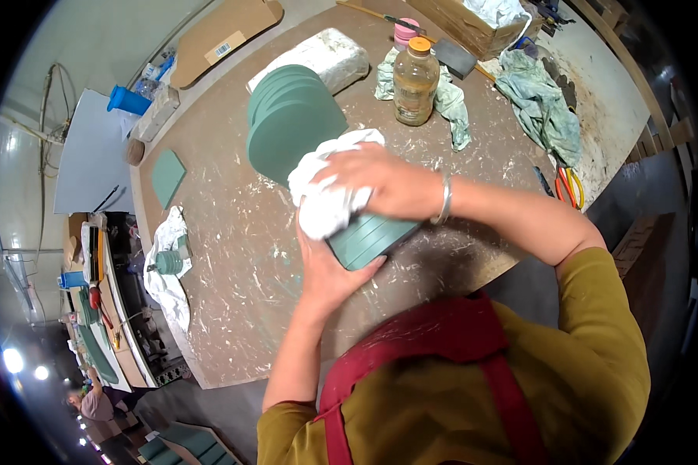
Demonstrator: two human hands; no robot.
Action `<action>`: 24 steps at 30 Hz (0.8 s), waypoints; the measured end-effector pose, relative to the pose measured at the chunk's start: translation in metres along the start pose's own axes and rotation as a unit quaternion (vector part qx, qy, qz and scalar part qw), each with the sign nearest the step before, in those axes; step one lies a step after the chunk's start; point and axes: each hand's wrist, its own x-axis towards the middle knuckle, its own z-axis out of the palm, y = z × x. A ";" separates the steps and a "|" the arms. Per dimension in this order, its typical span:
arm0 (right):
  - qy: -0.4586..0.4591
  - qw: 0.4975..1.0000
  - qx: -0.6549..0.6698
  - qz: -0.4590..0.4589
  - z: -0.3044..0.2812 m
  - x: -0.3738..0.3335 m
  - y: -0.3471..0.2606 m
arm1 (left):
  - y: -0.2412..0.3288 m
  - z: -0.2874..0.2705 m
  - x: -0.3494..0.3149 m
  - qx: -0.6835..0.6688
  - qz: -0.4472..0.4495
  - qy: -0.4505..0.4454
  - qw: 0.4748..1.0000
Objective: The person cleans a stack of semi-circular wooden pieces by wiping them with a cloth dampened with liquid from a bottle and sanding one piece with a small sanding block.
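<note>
My left hand (326, 267) is wrapped round the near left side of a green piece with parallel grooves (372, 240), its thumb along the near edge. Over the top of that piece, my right hand (384, 182) presses a bunched white cloth (326, 213), its fingers partly sunk in the folds. The cloth hides the piece's far left part. Just beyond my hands a row of green round-edged panels (287, 143) leans against a white wrapped block (329, 58). A single green panel (167, 178) lies at the table's left edge.
Beyond my right hand stands a jar with an orange lid (416, 85), near a pink container (406, 32). Green-stained rags (543, 101) and orange-handled pliers (574, 186) lie at the right. A white cloth with small green pieces (167, 263) is at the left. Another person (97, 403) is far off.
</note>
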 end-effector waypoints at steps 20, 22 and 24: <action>0.090 0.935 0.279 0.200 -0.002 -0.023 -0.010 | -0.027 -0.021 -0.011 0.027 0.042 -0.023 0.999; 0.010 0.996 -0.084 0.000 0.005 -0.017 -0.025 | -0.027 -0.021 -0.006 -0.029 0.014 -0.075 0.997; -0.080 0.990 -0.116 -0.022 0.007 -0.016 -0.025 | -0.029 -0.019 -0.006 -0.070 -0.009 -0.079 0.994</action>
